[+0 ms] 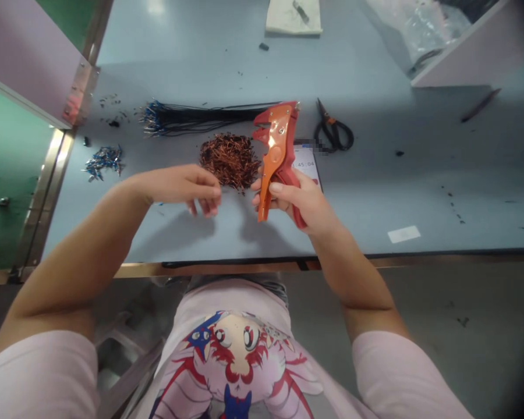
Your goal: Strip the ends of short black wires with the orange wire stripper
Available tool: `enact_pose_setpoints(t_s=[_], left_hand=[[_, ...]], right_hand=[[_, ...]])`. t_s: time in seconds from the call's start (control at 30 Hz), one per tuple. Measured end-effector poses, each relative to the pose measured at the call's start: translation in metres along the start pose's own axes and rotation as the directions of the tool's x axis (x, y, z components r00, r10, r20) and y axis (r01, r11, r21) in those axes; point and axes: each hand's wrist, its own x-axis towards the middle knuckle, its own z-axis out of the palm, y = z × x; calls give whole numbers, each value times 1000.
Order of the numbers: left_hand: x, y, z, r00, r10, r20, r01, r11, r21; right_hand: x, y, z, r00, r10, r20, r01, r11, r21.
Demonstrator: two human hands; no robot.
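R hand [299,201] grips orange wire stripper [276,148], fingers hiding part of handles. L hand [179,187] empty, fingers loosely curled, just left of stripper, near copper wire scraps [229,161]. Phone [306,163] partly hidden behind stripper.

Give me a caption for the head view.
Right hand grips an orange wire stripper; left hand hovers beside a heap of copper wire on the workbench.

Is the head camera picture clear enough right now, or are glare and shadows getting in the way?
Head view: the wire stripper, left hand and right hand look sharp, their soft shadows falling on the table. Faint glare sits at the far end; the wide lens bows straight edges and darkens the corners.
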Motion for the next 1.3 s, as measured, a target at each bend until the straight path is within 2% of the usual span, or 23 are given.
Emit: enact_pose_setpoints(t_s=[0.07,0.1,0.13,0.2,0.23,0.27,0.3,0.33,0.37,0.43,0.5,0.53,0.57,0.6,0.67,0.73,0.83,0.97,1.03,1.1,1.17,1.3], left_hand=[[-3,-11,16,987,-67,144,68,998,2],[-1,-17,24,981,-81,176,80,997,12],[2,-22,28,984,-79,161,77,997,19],[11,-27,29,997,-24,67,22,999,26],[15,-27,26,998,37,-43,-34,996,83],[18,-25,20,976,111,-186,-80,982,169],[19,-22,13,929,178,-323,-98,963,250],[18,-18,6,899,210,-383,-108,957,270],[16,-15,0,891,230,-392,-142,960,239],[9,-12,-6,917,234,-322,-208,972,112],[4,-17,-2,937,236,-258,-229,972,56],[3,-22,3,932,239,-271,-227,971,76],[4,-29,9,915,250,-317,-226,968,110],[6,-36,16,878,267,-398,-231,963,137],[13,-51,27,780,286,-557,-260,957,127],[19,-62,35,704,278,-654,-311,948,69],[22,-67,39,579,271,-769,-380,924,40],[19,-62,40,403,310,-861,-441,890,114],[18,-59,40,340,315,-886,-433,889,150],[18,-57,42,335,325,-885,-409,896,174],[18,-56,43,360,351,-864,-409,892,192],[19,-55,45,375,413,-830,-420,874,245]], right_hand=[[0,2,1,1000,-7,13,7,1000,-18],[1,4,1,1000,-7,23,8,1000,-27],[2,6,2,999,-5,32,6,999,-38],[5,10,2,999,3,41,0,998,-69],[7,12,1,999,5,37,-2,996,-87],[9,13,0,1000,6,29,-2,994,-105],[11,15,-2,1000,4,19,-2,993,-118],[13,16,-3,1000,3,7,-2,992,-124],[15,17,-5,1000,5,-1,-6,993,-120],[17,18,-9,1000,21,-3,-21,996,-90],[18,18,-11,999,51,15,-50,998,-45],[18,18,-12,997,68,29,-67,997,-25],[18,19,-12,996,82,45,-82,997,-9],[17,19,-12,994,93,61,-93,996,0],[16,21,-12,991,88,96,-89,996,2],[12,22,-11,988,64,139,-64,998,-9],[6,23,-11,976,77,204,-71,997,-34],[2,25,-8,949,227,216,-220,974,-60],[2,29,-5,935,289,205,-290,957,-26],[4,33,-2,927,315,202,-326,945,22],[5,37,0,928,315,198,-332,941,62],[4,39,0,935,286,208,-313,943,111]])
